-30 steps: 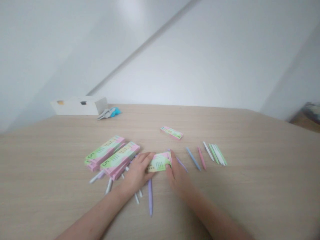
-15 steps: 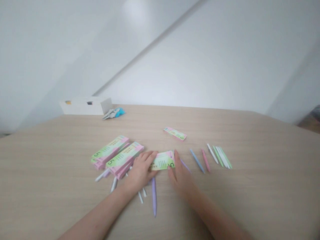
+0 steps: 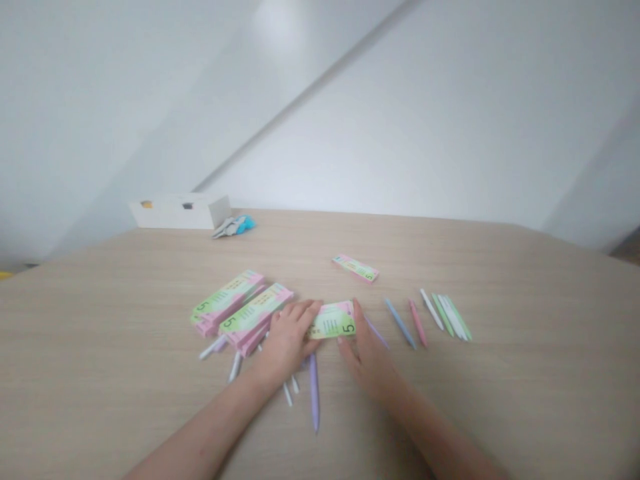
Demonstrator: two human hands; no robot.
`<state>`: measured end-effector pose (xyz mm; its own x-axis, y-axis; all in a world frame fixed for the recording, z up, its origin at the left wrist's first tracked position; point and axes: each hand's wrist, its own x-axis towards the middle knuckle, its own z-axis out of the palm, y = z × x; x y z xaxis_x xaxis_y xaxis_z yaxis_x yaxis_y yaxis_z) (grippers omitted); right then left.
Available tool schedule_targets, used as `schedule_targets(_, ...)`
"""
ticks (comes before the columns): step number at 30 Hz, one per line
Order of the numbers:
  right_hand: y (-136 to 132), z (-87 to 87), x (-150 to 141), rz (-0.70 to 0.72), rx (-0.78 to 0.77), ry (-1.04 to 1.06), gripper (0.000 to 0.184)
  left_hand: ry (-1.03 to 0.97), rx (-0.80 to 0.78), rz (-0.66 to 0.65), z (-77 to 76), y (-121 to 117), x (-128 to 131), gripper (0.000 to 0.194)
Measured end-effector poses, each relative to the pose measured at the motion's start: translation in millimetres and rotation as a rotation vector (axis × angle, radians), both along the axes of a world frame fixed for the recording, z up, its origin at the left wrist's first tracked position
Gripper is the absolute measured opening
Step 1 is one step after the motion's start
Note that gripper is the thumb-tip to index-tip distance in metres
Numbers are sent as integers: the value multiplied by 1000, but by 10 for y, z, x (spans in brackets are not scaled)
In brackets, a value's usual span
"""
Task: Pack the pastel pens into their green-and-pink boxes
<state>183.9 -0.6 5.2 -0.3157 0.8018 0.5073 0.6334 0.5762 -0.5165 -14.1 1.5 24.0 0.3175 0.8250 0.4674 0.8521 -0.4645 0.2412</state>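
Observation:
A flat green-and-pink pen box (image 3: pixel 333 320) marked 5 lies crosswise between my hands. My left hand (image 3: pixel 290 333) covers its left end, fingers on top and thumb along the near edge. At the right end, my right hand (image 3: pixel 365 343) grips the box between thumb and fingers. A purple pen (image 3: pixel 314 393) points toward me just below the box, and several white pens (image 3: pixel 287 393) lie partly under my left wrist. Another purple pen (image 3: pixel 377 332) shows beyond my right fingers. Left of my left hand, similar boxes (image 3: pixel 257 317) are stacked in two piles.
One more box (image 3: pixel 355 268) lies farther back. To the right are a blue pen (image 3: pixel 400 323), a pink pen (image 3: pixel 417 323), and several white and green pens (image 3: pixel 450 317). A white carton (image 3: pixel 175 213) and a grey-and-blue crumpled item (image 3: pixel 234 227) stand at the back left, before the wall.
The whole view has shifted slightly, so everything sits a little farther right. Both hands keep the same hold on the box.

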Motion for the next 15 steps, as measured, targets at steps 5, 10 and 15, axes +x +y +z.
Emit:
schedule_targets(5,66,-2,71,-57,-4,56,51,45,52,107,49,34,-83,61)
schedule_targets(10,140,-19,134,-54,44,60,32,98,97,241,122,85,-204,59)
schedule_targets(15,168,-38,159,-44,109,37,26,134,46,380,230,84,-287,58)
